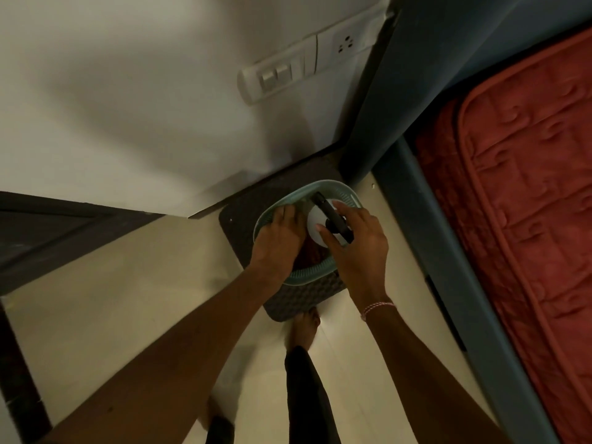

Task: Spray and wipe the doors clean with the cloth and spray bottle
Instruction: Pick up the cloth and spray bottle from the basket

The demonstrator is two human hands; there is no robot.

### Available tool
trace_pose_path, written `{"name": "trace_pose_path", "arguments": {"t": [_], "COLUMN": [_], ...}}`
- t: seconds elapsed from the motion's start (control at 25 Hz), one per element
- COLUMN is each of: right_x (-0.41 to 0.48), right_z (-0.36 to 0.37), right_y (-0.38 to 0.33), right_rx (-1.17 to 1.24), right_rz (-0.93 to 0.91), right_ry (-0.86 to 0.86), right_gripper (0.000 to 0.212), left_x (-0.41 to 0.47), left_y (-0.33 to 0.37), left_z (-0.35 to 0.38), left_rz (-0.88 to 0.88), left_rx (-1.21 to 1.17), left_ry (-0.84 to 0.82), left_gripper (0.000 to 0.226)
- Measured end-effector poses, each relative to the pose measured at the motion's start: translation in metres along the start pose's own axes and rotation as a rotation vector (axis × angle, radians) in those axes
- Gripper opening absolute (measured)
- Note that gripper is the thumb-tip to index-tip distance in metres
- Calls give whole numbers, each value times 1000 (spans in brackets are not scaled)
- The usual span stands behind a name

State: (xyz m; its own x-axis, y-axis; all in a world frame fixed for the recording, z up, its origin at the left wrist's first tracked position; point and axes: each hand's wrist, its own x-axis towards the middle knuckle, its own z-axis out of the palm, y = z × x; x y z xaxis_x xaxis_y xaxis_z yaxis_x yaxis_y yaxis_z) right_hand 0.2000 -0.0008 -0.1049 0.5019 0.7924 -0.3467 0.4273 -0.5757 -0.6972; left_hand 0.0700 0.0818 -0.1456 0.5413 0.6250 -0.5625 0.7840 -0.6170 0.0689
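Where one basket [323, 184] sits, your right grip [355, 248] holds one spray bottle [315, 219].
Your left grip [278, 241] hides its fingertips inside; its hold I cannot tell.

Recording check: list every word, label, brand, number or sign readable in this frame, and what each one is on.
No text can be read anywhere in this frame.
On the spray bottle: no lettering shows on the white body or black top; the right hand covers part of it.
On the switch plate and socket: plain white, no legible marks.
On the basket, floor mat and red bedcover: pattern only.
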Motion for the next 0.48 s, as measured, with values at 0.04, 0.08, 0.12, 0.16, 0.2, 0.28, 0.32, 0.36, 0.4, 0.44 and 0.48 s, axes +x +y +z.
{"name": "trace_pose_path", "arguments": {"t": [0.04, 0.08, 0.12, 0.16, 0.2, 0.28, 0.32, 0.36, 0.4, 0.44, 0.48], "right_x": [3, 4, 7, 10, 12, 15, 13, 10, 4, -2, -12], "right_z": [0, 0, 0, 0, 0, -2, -4, -6, -10, -16, -23], "right_y": [3, 4, 6, 6, 4, -3, -8, -13, -21, -31, -45], "right_rx": [-1, 4, 8, 6, 4, 24, 45, 66, 76, 88, 97], "right_rz": [-21, -35, -44, -43, -26, 33, 24, -5, -30, -56, -86], "right_ry": [16, 29, 27, 0, -42, -102, -76, -34, -5, 8, 11], "right_gripper": [44, 43, 43, 45, 48, 51, 48, 43, 39, 38, 41], "left_x": [-5, -12, -22, -32, -44, -69, -81, -93, -106, -119, -135], "left_y": [0, -2, -3, -6, -9, -17, -21, -24, -27, -31, -36], "left_z": [-6, -12, -18, -21, -22, -24, -24, -26, -30, -33, -40], "left_rz": [23, 45, 64, 78, 82, 30, -20, -79, -124, -157, -175], "left_rx": [-4, -26, -70, -125, -182, -324, -402, -478, -545, -615, -711], "left_ry": [30, 72, 122, 177, 235, 311, 324, 323, 336, 362, 403], "left_gripper": [83, 75, 65, 58, 54, 61, 65, 63, 54, 44, 38]}}
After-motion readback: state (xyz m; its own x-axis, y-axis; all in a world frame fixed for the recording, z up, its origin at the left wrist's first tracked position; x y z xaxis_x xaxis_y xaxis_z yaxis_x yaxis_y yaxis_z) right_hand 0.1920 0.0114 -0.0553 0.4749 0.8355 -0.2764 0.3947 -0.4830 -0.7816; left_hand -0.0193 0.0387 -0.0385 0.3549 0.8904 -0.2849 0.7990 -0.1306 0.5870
